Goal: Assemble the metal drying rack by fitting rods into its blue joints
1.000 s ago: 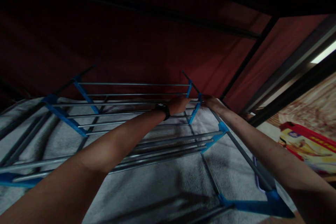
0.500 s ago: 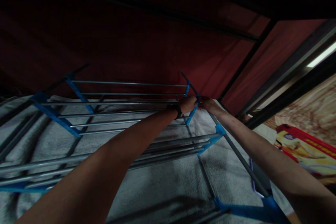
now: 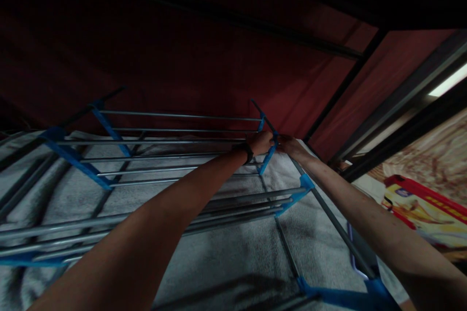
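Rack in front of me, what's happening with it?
A person has both hands at the rack's far right side. The left hand is at a blue bracket, and the right hand is just across from it, by the side pole. Their exact grips are hard to see. The rack rests on a grey blanket.

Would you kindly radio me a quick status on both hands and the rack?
Left hand and right hand at blue bracket. Rack resting on grey cloth. Left forearm hiding part of it.

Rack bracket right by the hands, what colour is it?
Blue; the bracket shows best in the head view.
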